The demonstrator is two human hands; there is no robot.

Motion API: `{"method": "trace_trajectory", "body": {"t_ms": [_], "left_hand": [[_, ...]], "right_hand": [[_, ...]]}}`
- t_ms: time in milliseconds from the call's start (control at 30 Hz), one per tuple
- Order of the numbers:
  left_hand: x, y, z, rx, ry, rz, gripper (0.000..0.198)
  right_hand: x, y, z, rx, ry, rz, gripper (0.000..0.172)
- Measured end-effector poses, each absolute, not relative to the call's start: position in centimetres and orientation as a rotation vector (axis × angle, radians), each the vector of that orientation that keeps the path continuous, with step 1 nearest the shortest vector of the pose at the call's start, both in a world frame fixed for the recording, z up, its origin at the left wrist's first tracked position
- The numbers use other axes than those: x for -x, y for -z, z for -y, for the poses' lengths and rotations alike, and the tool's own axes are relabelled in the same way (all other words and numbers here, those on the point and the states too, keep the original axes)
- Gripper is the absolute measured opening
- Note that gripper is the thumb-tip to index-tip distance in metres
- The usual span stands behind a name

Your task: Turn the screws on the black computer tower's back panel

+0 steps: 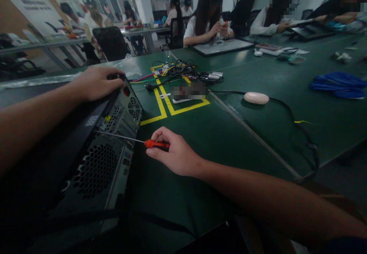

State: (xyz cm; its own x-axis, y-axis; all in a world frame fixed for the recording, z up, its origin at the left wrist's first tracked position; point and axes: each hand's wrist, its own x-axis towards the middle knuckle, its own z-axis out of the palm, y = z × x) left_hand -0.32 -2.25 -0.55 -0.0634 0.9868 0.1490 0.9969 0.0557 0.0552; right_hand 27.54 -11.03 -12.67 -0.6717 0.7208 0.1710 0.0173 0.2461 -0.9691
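Observation:
A black desktop computer case [94, 109] lies at the left, its metal rear panel with round vents facing right. My left hand [97, 80] grips its far top corner, fingers bent over the edge and thumb along the top. My right hand [177, 151] is closed around the orange and black handle of a screwdriver [155, 144]. The long thin shaft points left, and its tip meets the upper edge of the rear panel, between the yellow label and the large honeycomb vent. Whether a screw sits under the tip I cannot make out.
Beyond the case lies a cable tangle [183, 70] beside yellow tape [166, 114] on the green table [223, 139]. A dark cord with a pale oval piece [256, 98] crosses the right side. A blue bundle [338, 85] lies farther right. Other people work across the table.

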Motion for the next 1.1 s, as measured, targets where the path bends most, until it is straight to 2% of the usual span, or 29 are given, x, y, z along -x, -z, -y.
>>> {"method": "trace_trajectory", "body": {"t_ms": [1100], "left_hand": [[0.03,0.48,2.41,2.105,0.224,2.219,0.073]], "right_hand": [[-27.38,12.83,10.92,0.668,-1.490,1.888,0.024]]}}
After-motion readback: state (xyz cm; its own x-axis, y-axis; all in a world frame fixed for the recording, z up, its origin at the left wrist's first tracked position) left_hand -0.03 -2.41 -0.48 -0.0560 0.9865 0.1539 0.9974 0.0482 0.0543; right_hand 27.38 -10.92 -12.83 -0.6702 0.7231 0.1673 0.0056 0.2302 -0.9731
